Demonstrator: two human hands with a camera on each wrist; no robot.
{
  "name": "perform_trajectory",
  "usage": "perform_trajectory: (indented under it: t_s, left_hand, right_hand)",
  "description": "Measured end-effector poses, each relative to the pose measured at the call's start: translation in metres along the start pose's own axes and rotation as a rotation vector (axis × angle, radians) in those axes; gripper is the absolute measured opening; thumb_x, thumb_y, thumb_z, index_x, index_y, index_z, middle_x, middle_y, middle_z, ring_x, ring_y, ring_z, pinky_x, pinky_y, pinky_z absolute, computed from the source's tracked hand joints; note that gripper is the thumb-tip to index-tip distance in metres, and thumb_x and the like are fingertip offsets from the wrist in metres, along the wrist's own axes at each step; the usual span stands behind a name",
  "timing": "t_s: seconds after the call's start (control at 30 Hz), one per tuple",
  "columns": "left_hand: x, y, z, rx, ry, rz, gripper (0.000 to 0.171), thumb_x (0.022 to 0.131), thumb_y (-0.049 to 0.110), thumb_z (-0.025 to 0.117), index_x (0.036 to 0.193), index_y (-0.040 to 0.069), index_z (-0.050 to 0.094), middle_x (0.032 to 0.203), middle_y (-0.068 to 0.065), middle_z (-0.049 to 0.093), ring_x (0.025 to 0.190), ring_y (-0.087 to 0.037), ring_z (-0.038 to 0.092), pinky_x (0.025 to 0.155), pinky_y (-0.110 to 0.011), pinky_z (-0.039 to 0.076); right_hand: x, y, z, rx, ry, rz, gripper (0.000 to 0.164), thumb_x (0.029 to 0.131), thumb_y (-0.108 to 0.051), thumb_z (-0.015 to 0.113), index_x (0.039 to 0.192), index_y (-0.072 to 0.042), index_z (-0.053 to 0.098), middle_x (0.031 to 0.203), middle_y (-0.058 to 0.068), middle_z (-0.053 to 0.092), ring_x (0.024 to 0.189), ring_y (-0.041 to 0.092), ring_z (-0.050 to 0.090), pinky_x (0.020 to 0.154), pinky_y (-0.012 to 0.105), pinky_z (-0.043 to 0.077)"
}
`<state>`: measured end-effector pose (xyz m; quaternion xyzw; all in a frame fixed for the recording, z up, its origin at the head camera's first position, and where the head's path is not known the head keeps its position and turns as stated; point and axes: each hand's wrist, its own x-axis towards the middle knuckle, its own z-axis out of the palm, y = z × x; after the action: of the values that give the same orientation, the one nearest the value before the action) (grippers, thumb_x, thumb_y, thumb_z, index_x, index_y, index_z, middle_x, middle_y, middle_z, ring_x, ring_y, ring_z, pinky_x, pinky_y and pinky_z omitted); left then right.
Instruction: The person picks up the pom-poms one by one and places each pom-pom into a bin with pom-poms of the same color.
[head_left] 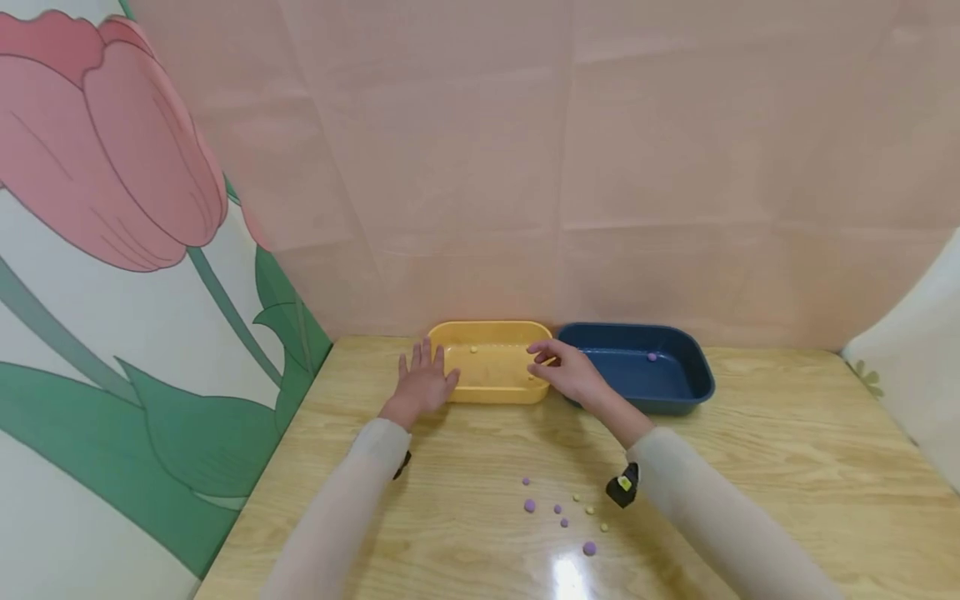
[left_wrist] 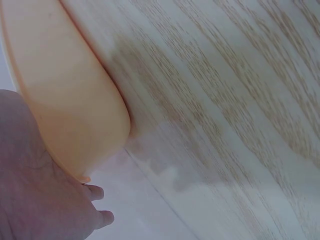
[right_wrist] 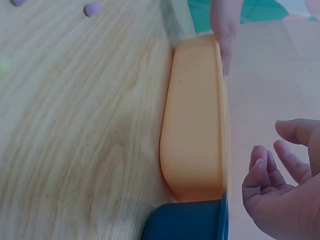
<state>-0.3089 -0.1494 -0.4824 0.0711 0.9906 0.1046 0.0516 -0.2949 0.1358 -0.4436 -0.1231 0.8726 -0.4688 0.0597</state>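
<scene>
My left hand (head_left: 422, 387), fingers spread, lies over the left end of a yellow plastic tray (head_left: 491, 395). In the left wrist view that hand (left_wrist: 42, 185) is right at the tray's rim. Over the tray's right end hovers my right hand (head_left: 572, 372), fingers loosely bent and thumb apart. Nothing shows between those fingers in the right wrist view. One small yellow ball (head_left: 474, 350) sits near the tray's back wall; another yellow ball (head_left: 532, 377) shows just below my right fingertips. Beside it stands a dark blue tray (head_left: 637, 402) with a purple ball (head_left: 652, 357) inside.
Several purple balls (head_left: 529, 506) and 3 small yellow balls (head_left: 590, 510) lie scattered on the wooden table (head_left: 465, 517), nearer me. Behind the trays hangs a pinkish cloth (head_left: 480, 208). A tulip-printed panel (head_left: 135, 167) borders the left side.
</scene>
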Motion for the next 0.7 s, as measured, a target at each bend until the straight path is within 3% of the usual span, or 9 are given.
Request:
perform_trajectory:
  t_s: [0.47,0.7]
  left_hand:
    - [0.005,0.004,-0.001,-0.012,-0.003,-0.015,0.075,0.107,0.057,0.020,0.162,0.006,0.014,0.168,-0.020,-0.007,0.155,-0.038,-0.007,0.122,-0.061,-0.002]
    - [0.007,0.004,0.000,-0.021,0.001,-0.022,0.075,0.107,0.056,0.022,0.162,0.006,0.014,0.169,-0.020,-0.006,0.155,-0.038,-0.006,0.121,-0.061,-0.002]
  right_hand:
    - [-0.036,0.009,-0.014,0.009,-0.058,-0.094,0.031,0.097,-0.019,0.070,0.126,-0.009,0.065,0.110,0.009,0.067,0.096,0.022,0.060,0.079,0.031,0.050]
    - [-0.053,0.025,-0.019,0.022,-0.115,-0.078,0.033,0.097,-0.019,0.070,0.129,-0.011,0.065,0.111,0.008,0.065,0.096,0.022,0.057,0.077,0.028,0.050]
